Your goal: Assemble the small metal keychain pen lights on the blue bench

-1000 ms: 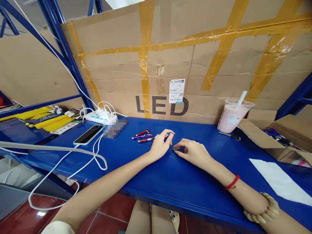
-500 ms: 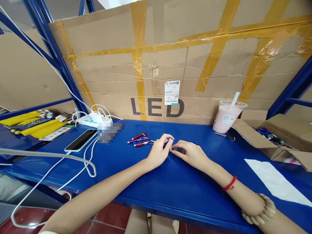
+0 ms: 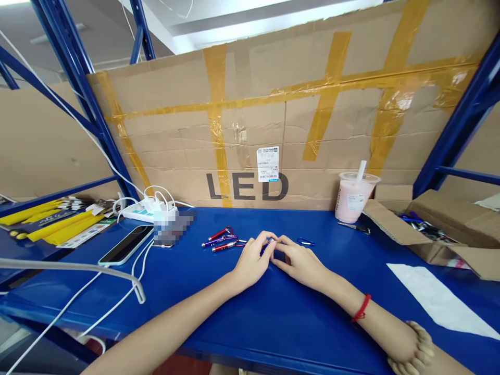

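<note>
My left hand and my right hand meet fingertip to fingertip over the middle of the table. Both are closed in a pinch around something small with a shiny silvery bit showing; the fingers hide most of it. Left of my left hand lie slim keychain torches: a red one at the back, a purple one in the middle and another red one nearest me. A blue carabiner clip rests on the table just beyond my right hand.
On the blue table at right stand a pink drink cup, an open cardboard box of small items and white paper. A dark metal tool lies before the cup. Left are a phone, power strip and cables.
The head view has tilted up a little, so everything sits lower. Both hands stay together, my right fingers now nearer the left ones. More of the blue carabiner shows behind my right hand.
</note>
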The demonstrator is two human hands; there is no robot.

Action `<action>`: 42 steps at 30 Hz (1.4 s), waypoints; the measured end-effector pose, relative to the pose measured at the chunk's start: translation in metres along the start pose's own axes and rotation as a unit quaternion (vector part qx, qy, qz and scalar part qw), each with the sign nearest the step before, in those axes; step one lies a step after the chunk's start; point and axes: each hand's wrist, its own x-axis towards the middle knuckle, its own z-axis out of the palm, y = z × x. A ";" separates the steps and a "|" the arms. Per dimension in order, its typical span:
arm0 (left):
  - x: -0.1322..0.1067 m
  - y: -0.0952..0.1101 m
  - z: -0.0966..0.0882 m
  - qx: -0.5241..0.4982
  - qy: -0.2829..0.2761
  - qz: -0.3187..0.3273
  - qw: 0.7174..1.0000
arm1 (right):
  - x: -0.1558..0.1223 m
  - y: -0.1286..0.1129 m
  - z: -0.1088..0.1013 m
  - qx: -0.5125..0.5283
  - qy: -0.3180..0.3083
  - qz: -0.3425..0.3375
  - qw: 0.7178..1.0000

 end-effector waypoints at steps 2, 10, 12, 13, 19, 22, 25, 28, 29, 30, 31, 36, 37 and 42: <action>0.000 -0.001 0.000 -0.004 -0.007 0.002 1.000 | -0.001 -0.001 -0.001 0.005 0.011 -0.010 1.000; -0.001 0.000 -0.004 0.040 0.011 0.011 0.999 | 0.000 -0.006 -0.004 -0.013 -0.020 0.016 1.000; -0.002 0.003 -0.005 0.086 0.000 0.041 0.995 | 0.001 -0.006 -0.004 -0.017 -0.021 0.018 0.999; -0.003 0.005 -0.006 0.106 -0.008 0.063 0.992 | 0.001 -0.006 -0.003 -0.018 -0.020 0.020 0.999; -0.004 0.008 -0.009 0.163 -0.054 0.165 0.971 | 0.001 -0.009 -0.004 -0.016 -0.010 0.039 0.999; -0.004 0.006 -0.011 0.164 -0.055 0.197 0.965 | 0.001 -0.008 -0.004 -0.007 -0.013 0.030 0.999; -0.003 0.003 -0.012 0.157 -0.037 0.208 0.965 | 0.002 -0.006 -0.004 0.008 -0.006 0.034 0.999; -0.002 0.001 -0.012 0.154 -0.014 0.223 0.962 | 0.003 -0.006 -0.007 0.023 0.008 0.032 0.999; -0.002 0.001 -0.012 0.153 -0.010 0.229 0.961 | 0.003 -0.006 -0.009 0.026 0.011 0.033 0.999; -0.002 0.001 -0.012 0.151 -0.009 0.235 0.960 | 0.003 -0.006 -0.010 0.024 0.015 0.038 0.999; -0.002 0.002 -0.012 0.147 -0.012 0.240 0.960 | 0.003 -0.007 -0.012 0.020 0.016 0.046 0.999; -0.003 0.003 -0.012 0.094 -0.008 0.199 0.975 | 0.004 -0.008 -0.018 0.006 0.016 0.071 0.997; -0.003 0.003 -0.012 0.085 0.001 0.185 0.979 | 0.004 -0.008 -0.018 0.003 0.017 0.072 0.997; -0.002 -0.002 -0.012 0.089 0.028 0.161 0.983 | 0.004 -0.009 -0.016 0.011 0.024 0.075 0.997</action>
